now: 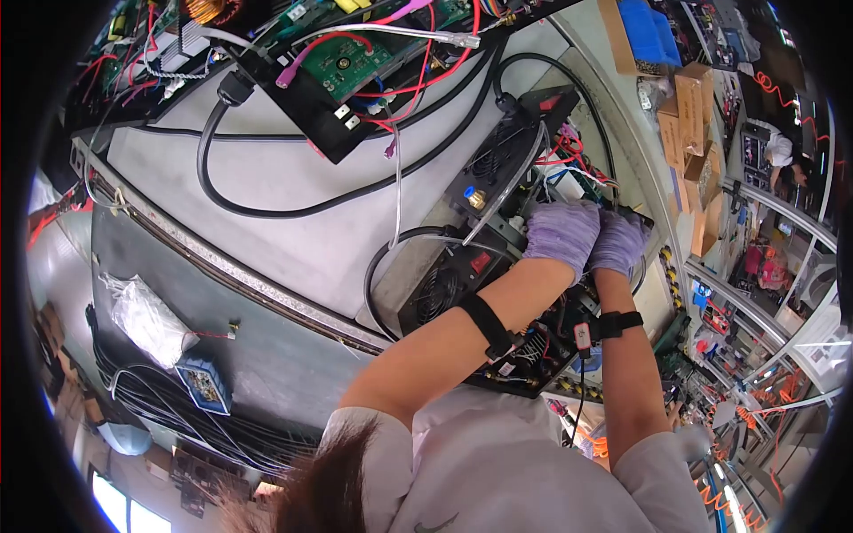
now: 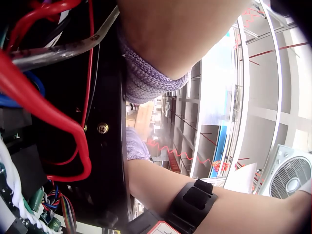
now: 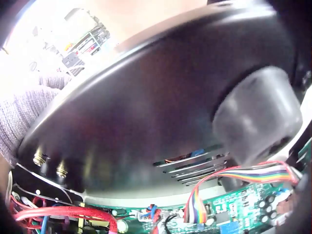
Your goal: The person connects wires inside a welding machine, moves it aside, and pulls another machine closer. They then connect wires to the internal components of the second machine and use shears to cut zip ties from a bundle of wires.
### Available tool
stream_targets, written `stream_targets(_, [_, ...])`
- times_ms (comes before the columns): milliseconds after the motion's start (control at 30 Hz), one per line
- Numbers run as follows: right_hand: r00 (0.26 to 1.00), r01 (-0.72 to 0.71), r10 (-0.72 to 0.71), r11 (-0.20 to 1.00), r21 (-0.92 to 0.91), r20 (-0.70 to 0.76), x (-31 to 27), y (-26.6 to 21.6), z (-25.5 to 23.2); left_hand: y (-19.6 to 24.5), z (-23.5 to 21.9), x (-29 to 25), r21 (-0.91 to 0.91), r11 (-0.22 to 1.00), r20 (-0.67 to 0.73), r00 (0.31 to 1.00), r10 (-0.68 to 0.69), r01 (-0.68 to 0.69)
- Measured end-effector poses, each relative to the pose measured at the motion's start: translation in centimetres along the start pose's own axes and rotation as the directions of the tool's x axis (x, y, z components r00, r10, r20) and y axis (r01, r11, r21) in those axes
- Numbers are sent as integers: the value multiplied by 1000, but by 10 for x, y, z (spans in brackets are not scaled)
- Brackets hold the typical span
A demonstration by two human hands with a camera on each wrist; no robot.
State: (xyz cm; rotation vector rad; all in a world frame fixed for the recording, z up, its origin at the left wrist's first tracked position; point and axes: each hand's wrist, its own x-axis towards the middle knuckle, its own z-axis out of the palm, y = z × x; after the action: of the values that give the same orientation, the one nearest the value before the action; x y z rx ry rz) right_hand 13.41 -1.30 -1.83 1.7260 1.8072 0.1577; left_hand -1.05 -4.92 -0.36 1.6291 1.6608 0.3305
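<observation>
At eleven o'clock, a green board [image 1: 342, 71] is seen; toward two o'clock on the worktop [image 1: 293, 167], a wired chassis's black panel [image 2: 108, 165] is apparently being handled, with care for the red wire [image 2: 48, 110] called for. The left hand [image 1: 563, 233] is angled up rightward, the right hand [image 1: 620, 242] near-upright beside it; fingers are hidden, so neither grip can be told.

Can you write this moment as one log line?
left hand: at open machine | right hand: beside left | gloves: purple | grip: hidden
</observation>
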Motion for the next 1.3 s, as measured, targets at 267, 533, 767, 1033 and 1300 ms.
stream_targets(267, [980, -127, 120, 991, 34, 162, -8, 13, 1, 15, 24, -10, -46, 998, 44, 998, 39, -37])
stream_targets(533, [982, -9, 76, 932, 361, -172, -37, 75, 25, 49, 54, -14, -90, 993, 149, 985, 87, -74])
stream_targets(767, [976, 135, 15, 741, 657, -217, -75, 113, 46, 76, 80, -5, 24, 968, 163, 956, 242, -249])
stream_targets(1033, [971, 19, 168, 656, 754, -170, -100, 136, 60, 102, 112, -5, 120, 903, 226, 897, 380, -412])
stream_targets(1300, [953, 25, 226, 610, 792, -204, -114, 140, 78, 117, 112, -10, 168, 881, 276, 879, 388, -441])
